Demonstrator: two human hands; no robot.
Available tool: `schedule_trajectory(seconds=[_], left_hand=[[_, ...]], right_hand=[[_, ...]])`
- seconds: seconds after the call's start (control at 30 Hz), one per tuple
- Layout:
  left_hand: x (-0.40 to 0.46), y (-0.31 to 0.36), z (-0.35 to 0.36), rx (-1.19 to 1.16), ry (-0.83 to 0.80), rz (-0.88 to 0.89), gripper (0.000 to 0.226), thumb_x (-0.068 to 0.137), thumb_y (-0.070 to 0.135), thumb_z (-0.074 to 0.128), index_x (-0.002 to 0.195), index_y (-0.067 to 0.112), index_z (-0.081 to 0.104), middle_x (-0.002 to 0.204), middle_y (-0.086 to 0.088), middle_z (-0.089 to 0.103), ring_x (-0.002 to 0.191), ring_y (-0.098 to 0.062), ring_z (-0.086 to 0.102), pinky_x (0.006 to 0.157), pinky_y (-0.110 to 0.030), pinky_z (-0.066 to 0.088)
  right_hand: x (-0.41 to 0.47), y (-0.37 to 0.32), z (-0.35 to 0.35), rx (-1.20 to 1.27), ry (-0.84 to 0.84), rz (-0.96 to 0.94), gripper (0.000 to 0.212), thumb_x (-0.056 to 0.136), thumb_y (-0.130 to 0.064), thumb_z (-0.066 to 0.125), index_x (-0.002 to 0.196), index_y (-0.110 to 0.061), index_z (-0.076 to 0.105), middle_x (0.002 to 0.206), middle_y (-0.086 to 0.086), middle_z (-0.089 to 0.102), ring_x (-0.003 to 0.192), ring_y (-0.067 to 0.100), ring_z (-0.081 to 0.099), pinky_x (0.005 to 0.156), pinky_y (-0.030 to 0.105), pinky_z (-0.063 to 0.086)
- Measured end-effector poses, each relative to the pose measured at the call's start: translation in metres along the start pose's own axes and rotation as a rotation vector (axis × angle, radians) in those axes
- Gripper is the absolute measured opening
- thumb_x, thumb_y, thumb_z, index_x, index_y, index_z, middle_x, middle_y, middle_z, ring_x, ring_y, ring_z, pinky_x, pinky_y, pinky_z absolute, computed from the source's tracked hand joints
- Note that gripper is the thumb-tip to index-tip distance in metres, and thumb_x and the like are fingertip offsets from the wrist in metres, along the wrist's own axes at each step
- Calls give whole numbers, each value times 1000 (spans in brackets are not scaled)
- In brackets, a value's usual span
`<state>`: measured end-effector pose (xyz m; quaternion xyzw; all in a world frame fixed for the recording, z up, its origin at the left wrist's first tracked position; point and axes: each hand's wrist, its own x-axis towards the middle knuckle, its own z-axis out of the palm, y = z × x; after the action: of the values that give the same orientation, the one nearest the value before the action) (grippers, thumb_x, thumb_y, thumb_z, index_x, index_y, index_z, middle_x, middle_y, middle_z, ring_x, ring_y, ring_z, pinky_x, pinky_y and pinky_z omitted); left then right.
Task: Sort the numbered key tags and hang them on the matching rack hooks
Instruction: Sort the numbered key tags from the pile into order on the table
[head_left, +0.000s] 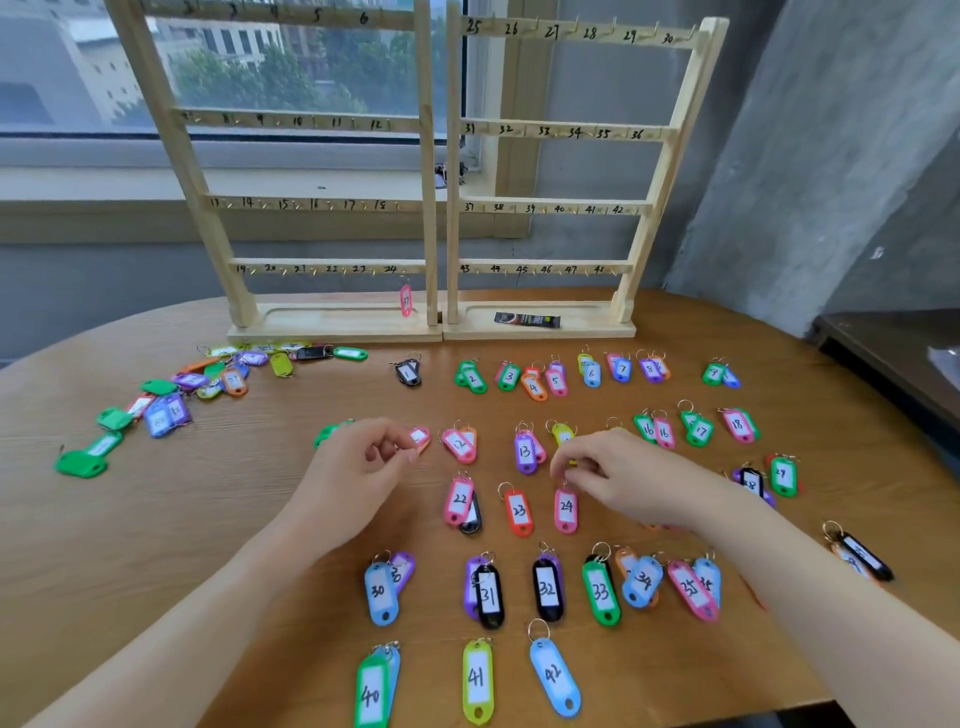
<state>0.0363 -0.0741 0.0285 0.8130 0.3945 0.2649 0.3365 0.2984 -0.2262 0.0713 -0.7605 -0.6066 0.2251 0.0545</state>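
Two wooden racks (431, 156) with numbered hooks stand at the table's far side. One pink tag (405, 300) hangs under hook 24 of the left rack. Numbered key tags lie in rows on the table, from tag 1 (408, 373) down to tag 42 (555, 678). My right hand (618, 480) pinches the ring end of the pink tag 24 (566, 509), which lies flat. My left hand (358, 467) has its fingertips curled together against a small pink tag (420, 436); whether it grips that tag is unclear. A green tag (330, 431) is half hidden behind the left hand.
An unsorted heap of tags (208, 379) spreads over the table's left side. A dark sachet (527, 319) lies in the right rack's base tray. More tags (862, 556) lie near the right edge, beside a concrete wall and a dark side table (893, 343).
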Motion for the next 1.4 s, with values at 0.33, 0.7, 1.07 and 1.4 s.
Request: schedule_trajectory(seconds=[0.33,0.7,1.07,1.4], left_hand=[[1,-56,-66,6,176,-159,12,94,19,68,85,26,69,73,3,55,69,-13,47,64,-28,37],[23,-137,-139,29,507,-297,17,89,8,69,78,21,70,63,9,57,64,-16,47,62,-32,36],[86,-166,-130,675,505,-73,26,91,38,61,109,23,72,107,-3,62,103,-30,49,86,-42,28],[92,-177,-122,725,398,-10,28,93,44,56,108,26,71,122,-3,56,114,-30,42,94,-44,26]], right_hand=[[39,-39,-9,77,52,-126,22,104,-26,49,104,-32,70,78,-3,64,63,9,49,63,36,47],[149,-146,-1,125,105,-288,18,100,-22,57,93,-23,74,72,-9,60,63,3,51,57,16,37],[265,-226,37,144,201,-234,12,93,-29,59,98,-24,69,84,-9,63,89,21,63,79,37,55],[292,-250,51,-195,338,-206,33,96,-41,63,107,-10,65,110,15,66,105,35,62,79,36,46]])
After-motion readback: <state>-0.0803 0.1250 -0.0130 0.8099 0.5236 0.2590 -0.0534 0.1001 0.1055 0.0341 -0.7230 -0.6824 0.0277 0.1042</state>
